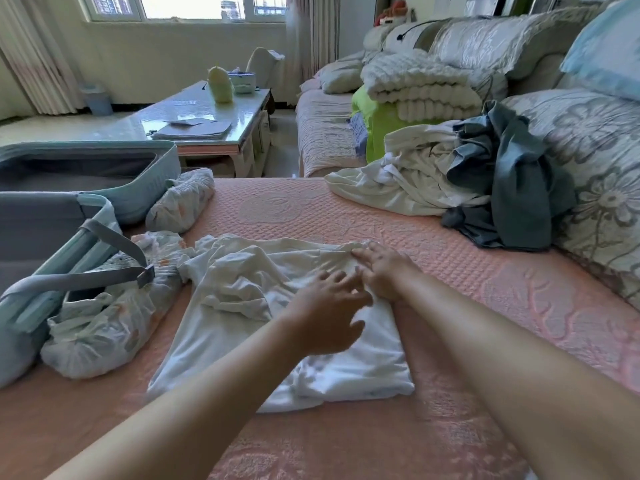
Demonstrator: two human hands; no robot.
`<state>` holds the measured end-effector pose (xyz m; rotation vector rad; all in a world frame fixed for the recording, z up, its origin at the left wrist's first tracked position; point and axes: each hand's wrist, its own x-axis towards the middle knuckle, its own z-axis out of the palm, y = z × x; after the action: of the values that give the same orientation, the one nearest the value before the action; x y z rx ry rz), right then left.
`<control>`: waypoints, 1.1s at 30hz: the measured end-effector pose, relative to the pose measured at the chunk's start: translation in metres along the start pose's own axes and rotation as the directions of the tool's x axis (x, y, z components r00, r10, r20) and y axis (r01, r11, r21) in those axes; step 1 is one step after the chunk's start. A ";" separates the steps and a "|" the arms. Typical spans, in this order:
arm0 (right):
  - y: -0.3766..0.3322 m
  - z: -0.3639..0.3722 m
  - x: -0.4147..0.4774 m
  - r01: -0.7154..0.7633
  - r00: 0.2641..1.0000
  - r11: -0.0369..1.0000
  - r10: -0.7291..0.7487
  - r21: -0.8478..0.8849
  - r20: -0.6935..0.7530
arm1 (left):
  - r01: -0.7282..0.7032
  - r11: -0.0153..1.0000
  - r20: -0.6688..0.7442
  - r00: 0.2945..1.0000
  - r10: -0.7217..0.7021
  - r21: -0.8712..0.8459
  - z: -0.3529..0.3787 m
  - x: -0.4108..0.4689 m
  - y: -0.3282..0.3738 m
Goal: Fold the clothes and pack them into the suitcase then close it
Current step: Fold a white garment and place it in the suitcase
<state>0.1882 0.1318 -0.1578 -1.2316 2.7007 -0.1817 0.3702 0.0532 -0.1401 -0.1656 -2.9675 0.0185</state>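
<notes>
A white garment [242, 306] lies partly folded on the pink quilted cover [450, 306] in front of me. My left hand [325, 313] hovers over its middle with fingers spread, holding nothing. My right hand [381, 271] rests flat on the garment's far right edge, fingers extended. The open teal suitcase [86, 181] sits at the left with grey straps [104, 271] hanging over its near half. A pile of white and grey-blue clothes [467, 181] lies unfolded at the right.
Two floral-print rolled bundles [180, 202] [104, 327] lie beside the suitcase. A glass coffee table [207, 112] stands beyond the bed. A sofa with a white knitted blanket [422, 84] and a green item is at the back right. Floral cushions [595, 161] border the right side.
</notes>
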 end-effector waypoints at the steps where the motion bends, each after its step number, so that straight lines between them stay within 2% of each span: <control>1: 0.002 -0.001 0.002 -0.031 0.998 1.000 0.031 0.004 -0.048 | -0.074 0.993 0.000 0.997 0.074 -0.087 0.000 0.004 0.010; 3: 0.005 -0.002 0.004 -0.094 0.993 0.996 0.094 0.014 -0.075 | -0.156 0.969 0.091 0.980 0.176 -0.193 0.006 0.011 0.028; 6: 0.006 -0.002 0.005 -0.072 0.997 0.993 0.068 0.091 0.042 | -0.188 0.940 0.167 0.956 0.242 -0.285 0.022 0.018 0.038; 9: 0.005 -0.004 0.003 0.020 0.999 0.982 -0.028 0.188 0.039 | -0.144 0.916 0.114 0.973 0.200 -0.374 0.024 0.019 0.039; 14: 0.018 -0.022 -0.005 0.077 0.995 0.981 -0.066 0.176 -0.070 | -0.104 0.875 0.067 0.986 0.153 -0.474 0.017 0.018 0.059; 17: 0.041 -0.032 -0.015 0.054 0.994 0.988 -0.041 0.144 -0.097 | -0.121 0.830 -0.009 0.990 0.139 -0.545 0.013 0.033 0.083; 22: 0.094 -0.056 -0.047 -0.064 0.989 0.998 0.062 -0.010 -0.135 | -0.203 0.773 -0.135 0.979 0.152 -0.601 0.015 0.081 0.133; 24: 0.113 -0.060 -0.059 -0.118 0.982 0.992 0.110 -0.041 -0.156 | -0.215 0.770 -0.115 0.976 0.183 -0.600 0.022 0.093 0.143; 26: 0.122 -0.058 -0.069 -0.160 0.985 0.983 0.152 -0.094 -0.088 | -0.209 0.774 -0.080 0.976 0.202 -0.597 0.029 0.097 0.141; 29: 0.118 -0.047 -0.075 -0.145 0.989 0.967 0.149 -0.211 0.003 | -0.159 0.877 -0.156 0.983 0.098 -0.454 0.036 0.088 0.116; 31: 0.106 -0.043 -0.076 -0.100 0.995 0.979 0.101 -0.177 -0.005 | -0.071 0.961 -0.230 0.973 0.007 -0.269 0.035 0.078 0.091; 33: 0.088 -0.039 -0.078 -0.036 0.999 0.990 0.035 -0.135 -0.011 | 0.131 0.985 -0.209 0.966 -0.153 -0.117 0.033 0.067 0.067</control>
<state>0.1664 0.2499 -0.1275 -1.2190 2.7805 0.0015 0.3062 0.1275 -0.1625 0.0316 -2.7541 -0.1594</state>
